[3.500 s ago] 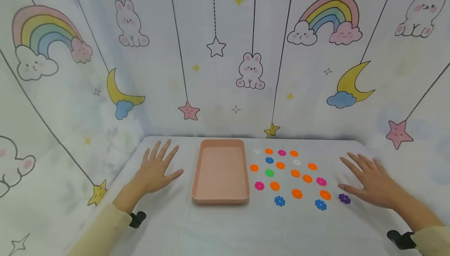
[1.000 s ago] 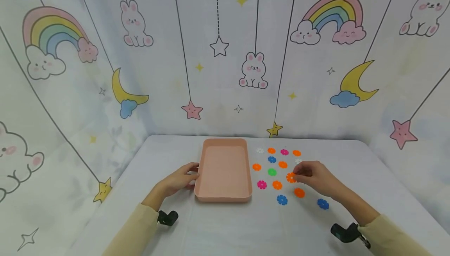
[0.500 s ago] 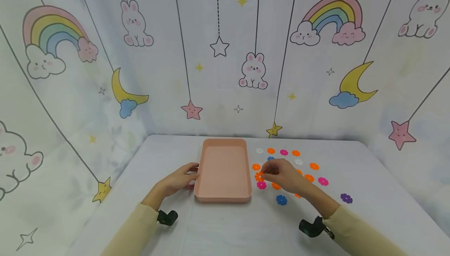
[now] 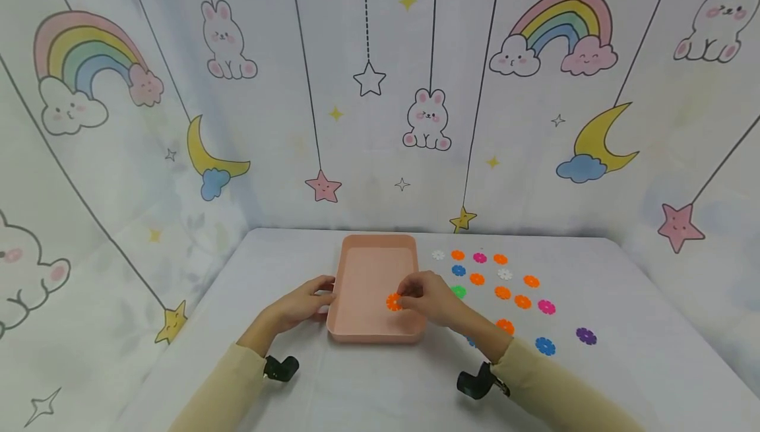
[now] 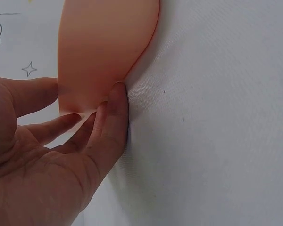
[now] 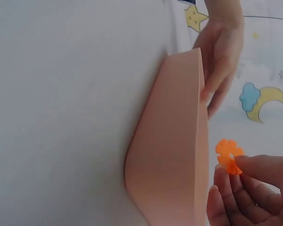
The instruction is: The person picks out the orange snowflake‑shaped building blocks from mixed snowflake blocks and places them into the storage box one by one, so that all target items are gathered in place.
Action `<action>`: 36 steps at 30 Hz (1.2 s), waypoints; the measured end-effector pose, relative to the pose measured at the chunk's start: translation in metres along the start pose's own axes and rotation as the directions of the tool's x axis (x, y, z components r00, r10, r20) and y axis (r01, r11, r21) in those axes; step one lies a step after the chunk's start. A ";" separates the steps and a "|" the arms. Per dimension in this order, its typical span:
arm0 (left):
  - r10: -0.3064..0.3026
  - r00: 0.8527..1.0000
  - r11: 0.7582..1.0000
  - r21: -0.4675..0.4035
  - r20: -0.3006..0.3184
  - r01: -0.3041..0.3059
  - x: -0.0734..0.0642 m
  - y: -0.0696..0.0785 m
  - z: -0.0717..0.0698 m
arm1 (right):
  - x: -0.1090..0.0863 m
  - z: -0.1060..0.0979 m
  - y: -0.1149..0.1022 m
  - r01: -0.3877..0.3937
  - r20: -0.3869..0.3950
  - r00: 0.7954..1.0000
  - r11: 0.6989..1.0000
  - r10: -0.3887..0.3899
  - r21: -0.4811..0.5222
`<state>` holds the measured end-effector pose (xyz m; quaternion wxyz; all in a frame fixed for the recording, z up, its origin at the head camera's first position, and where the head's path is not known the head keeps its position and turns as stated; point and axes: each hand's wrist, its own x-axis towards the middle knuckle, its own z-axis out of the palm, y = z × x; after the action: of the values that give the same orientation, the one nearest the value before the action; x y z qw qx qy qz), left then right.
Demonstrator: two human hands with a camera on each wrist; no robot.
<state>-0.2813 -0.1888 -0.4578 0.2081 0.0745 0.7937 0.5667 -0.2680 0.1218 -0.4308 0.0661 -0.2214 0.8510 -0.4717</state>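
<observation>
My left hand [image 4: 301,303] holds the left side of a peach-coloured plastic tray [image 4: 380,338]; in the left wrist view its fingers are against the outside of the wall [image 5: 101,52] and the thumb is up at the rim. My right hand [image 4: 433,297] pinches an orange flower-shaped plastic disc [image 4: 394,301] between thumb and fingers, over the right part of the tray. In the right wrist view the notched orange disc [image 6: 228,155] hangs at the fingertips, beside the tray's rim [image 6: 198,141]. The tray's visible floor is bare.
Several more flower discs lie to the right of the tray, among them orange ones [image 4: 522,301], a purple one [image 4: 586,336], a blue one [image 4: 545,346] and a white one [image 4: 505,274]. The right forearm covers some. A patterned cloth [image 4: 368,142] stands behind the white table [image 4: 356,386].
My right hand has picked an orange disc from the right group and carried it left over the tray. Earlier spread on the table, my left hand has moved to the tray's left side and stayed there.
</observation>
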 end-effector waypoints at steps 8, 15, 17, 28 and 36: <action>-0.001 1.000 1.000 -0.014 0.005 0.001 0.000 0.000 -0.002 | 0.016 0.030 -0.007 -0.082 0.001 0.997 0.993 0.082 0.083; -0.005 1.000 1.000 -0.024 0.006 0.005 -0.001 0.002 -0.002 | 0.027 0.057 -0.016 -0.118 -0.015 0.993 0.988 0.120 0.095; -0.007 1.000 1.000 -0.025 0.009 0.007 0.000 0.002 -0.002 | 0.029 0.064 -0.018 -0.129 -0.009 0.991 0.986 0.131 0.105; 0.005 0.999 1.000 -0.028 0.034 -0.004 0.001 0.001 -0.003 | 0.045 0.089 -0.022 -0.177 -0.016 0.984 0.983 0.178 0.044; 0.003 1.000 1.000 -0.024 0.028 -0.002 -0.001 0.003 -0.002 | 0.050 0.094 -0.019 -0.121 -0.034 0.992 0.987 0.118 -0.107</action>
<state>-0.2821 -0.1901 -0.4544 0.2193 0.0809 0.7838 0.5753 -0.2761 0.0189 -0.4613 0.0706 -0.1667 0.8881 -0.4226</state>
